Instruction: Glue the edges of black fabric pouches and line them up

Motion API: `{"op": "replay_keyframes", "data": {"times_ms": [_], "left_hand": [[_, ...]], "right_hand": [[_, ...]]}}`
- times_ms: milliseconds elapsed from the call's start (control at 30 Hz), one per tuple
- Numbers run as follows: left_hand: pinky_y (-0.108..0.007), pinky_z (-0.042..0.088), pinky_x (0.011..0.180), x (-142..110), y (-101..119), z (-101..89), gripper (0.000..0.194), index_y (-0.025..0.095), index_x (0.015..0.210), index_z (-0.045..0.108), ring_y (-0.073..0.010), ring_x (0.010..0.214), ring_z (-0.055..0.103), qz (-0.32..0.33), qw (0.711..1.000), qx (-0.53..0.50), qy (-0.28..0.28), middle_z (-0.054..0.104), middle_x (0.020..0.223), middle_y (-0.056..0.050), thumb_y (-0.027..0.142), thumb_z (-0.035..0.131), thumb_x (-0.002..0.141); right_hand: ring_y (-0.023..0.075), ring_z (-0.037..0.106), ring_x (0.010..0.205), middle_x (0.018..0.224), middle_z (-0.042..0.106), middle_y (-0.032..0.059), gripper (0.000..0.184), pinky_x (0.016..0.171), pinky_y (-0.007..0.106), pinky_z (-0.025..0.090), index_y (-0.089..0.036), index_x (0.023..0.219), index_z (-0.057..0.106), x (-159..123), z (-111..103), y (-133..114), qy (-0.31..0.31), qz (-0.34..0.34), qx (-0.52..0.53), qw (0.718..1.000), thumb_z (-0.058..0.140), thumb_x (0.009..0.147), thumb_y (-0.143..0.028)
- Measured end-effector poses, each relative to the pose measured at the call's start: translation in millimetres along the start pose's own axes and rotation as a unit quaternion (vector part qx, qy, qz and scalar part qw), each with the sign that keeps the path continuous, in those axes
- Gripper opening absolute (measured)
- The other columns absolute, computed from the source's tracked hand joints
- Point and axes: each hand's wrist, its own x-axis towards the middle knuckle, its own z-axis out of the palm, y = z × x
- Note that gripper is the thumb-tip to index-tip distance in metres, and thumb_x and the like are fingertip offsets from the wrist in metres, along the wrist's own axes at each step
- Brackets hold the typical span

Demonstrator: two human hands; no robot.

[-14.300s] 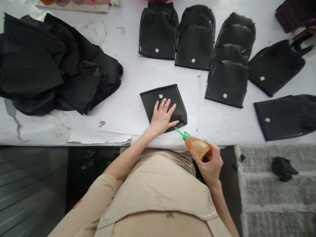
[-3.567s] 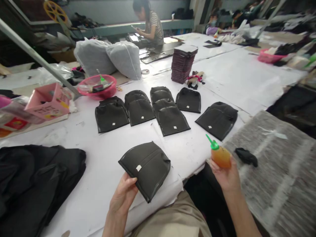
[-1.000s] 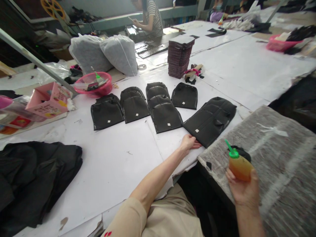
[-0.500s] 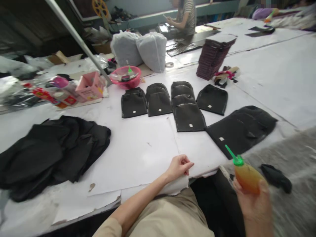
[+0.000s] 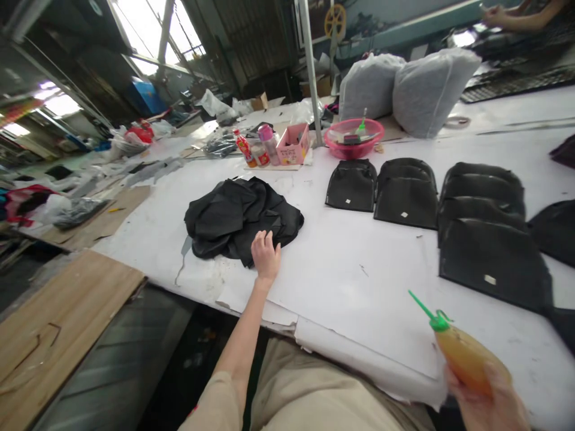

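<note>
My left hand is at the near right edge of a crumpled heap of black fabric, its fingers slightly bent and apart. Whether the fingertips press on the cloth I cannot tell. At the lower right, my right hand is wrapped around a squeeze bottle of amber liquid, tilted, its thin green nozzle pointing up and left. Flat black sewn pieces with small white labels lie on the white table: one black piece, a second black piece beside it, and an overlapping black stack.
Behind the fabric stand a red-labelled bottle, a pink box and a pink basin by a metal pole. Two wrapped grey bundles sit farther back. Another person's arm shows top right. A wooden board lies left.
The view has swung left. My left hand has moved from the table's front edge to the black fabric heap and its fingers have loosened. My right hand still holds the bottle.
</note>
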Motion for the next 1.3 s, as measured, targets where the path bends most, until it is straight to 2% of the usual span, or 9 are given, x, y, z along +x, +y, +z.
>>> {"op": "replay_keyframes", "data": {"times_ms": [133,300,400,467,567,767,967,1067,1300], "left_hand": [[-0.051,0.051,0.107,17,-17,-25.8,0.037,0.018,0.126,0.067,-0.0279,0.121,0.064,-0.001,1.000,-0.001,0.018,0.068,0.130,-0.011,0.047,0.064,0.102],[-0.044,0.054,0.104,2,-28,-39.7,0.027,0.026,0.121,0.074,-0.0303,0.119,0.066,0.031,1.000,0.001,-0.003,0.074,0.119,-0.011,0.038,0.061,0.101],[-0.045,0.055,0.104,-33,-27,-29.4,0.030,0.027,0.122,0.077,-0.0295,0.118,0.069,0.153,0.985,0.018,-0.078,0.075,0.120,-0.012,0.028,0.053,0.104],[-0.044,0.056,0.104,-59,-23,-17.6,0.033,0.027,0.124,0.076,-0.0277,0.120,0.069,0.251,0.956,0.021,-0.151,0.075,0.122,-0.011,0.020,0.050,0.104],[-0.047,0.056,0.107,-87,-18,-3.2,0.033,0.025,0.126,0.075,-0.0287,0.126,0.067,0.319,0.918,0.012,-0.237,0.075,0.126,-0.011,0.012,0.060,0.100],[-0.056,0.052,0.111,-95,-4,6.0,0.049,0.021,0.121,0.076,-0.0369,0.128,0.063,0.288,0.915,0.044,-0.279,0.070,0.129,-0.016,0.045,0.090,0.081],[-0.051,0.057,0.103,-111,11,21.2,0.016,0.019,0.111,0.075,-0.0334,0.120,0.067,0.285,0.929,0.081,-0.220,0.072,0.115,-0.014,0.026,0.072,0.097],[-0.045,0.059,0.097,-109,9,22.3,0.014,0.019,0.109,0.073,-0.0284,0.114,0.070,0.276,0.937,0.040,-0.209,0.074,0.109,-0.011,0.021,0.061,0.103],[-0.037,0.059,0.096,-85,-8,2.7,0.013,0.018,0.105,0.071,-0.0229,0.110,0.072,0.253,0.911,-0.112,-0.307,0.075,0.113,-0.010,0.022,0.059,0.105]], "right_hand": [[0.0244,0.071,0.081,0.102,0.077,0.0074,0.048,0.054,0.032,0.060,-0.022,0.098,0.076,-1,15,6,0.014,0.015,-0.013,1.000,0.091,0.058,-0.046],[0.0219,0.071,0.084,0.104,0.076,0.0055,0.041,0.051,0.026,0.058,-0.023,0.098,0.076,-4,20,10,-0.010,0.014,-0.004,1.000,0.089,0.067,-0.045],[0.0192,0.070,0.085,0.105,0.075,0.0029,0.044,0.053,0.023,0.059,-0.023,0.098,0.077,-5,24,8,0.006,0.020,0.014,1.000,0.092,0.063,-0.045],[0.0175,0.069,0.083,0.103,0.074,0.0018,0.048,0.051,0.020,0.057,-0.022,0.097,0.076,-6,29,5,0.010,0.021,0.024,0.999,0.095,0.059,-0.045],[0.0168,0.068,0.081,0.099,0.074,0.0015,0.053,0.049,0.019,0.055,-0.022,0.095,0.076,-9,36,1,0.014,0.024,0.029,0.999,0.097,0.054,-0.047],[0.0159,0.064,0.070,0.096,0.074,0.0054,0.060,0.044,0.021,0.051,-0.019,0.099,0.076,-13,40,0,0.002,0.024,0.013,1.000,0.096,0.054,-0.053],[0.0155,0.063,0.063,0.087,0.073,0.0050,0.057,0.041,0.021,0.047,-0.018,0.098,0.074,-14,41,-1,-0.024,0.009,-0.001,1.000,0.095,0.058,-0.053],[0.0136,0.060,0.059,0.085,0.073,0.0042,0.057,0.039,0.020,0.043,-0.018,0.097,0.074,-16,44,-3,-0.030,0.005,-0.001,1.000,0.094,0.058,-0.055],[0.0149,0.062,0.063,0.087,0.074,0.0047,0.056,0.041,0.021,0.048,-0.019,0.098,0.075,-17,42,-1,-0.036,-0.004,0.006,0.999,0.094,0.060,-0.055]]}}
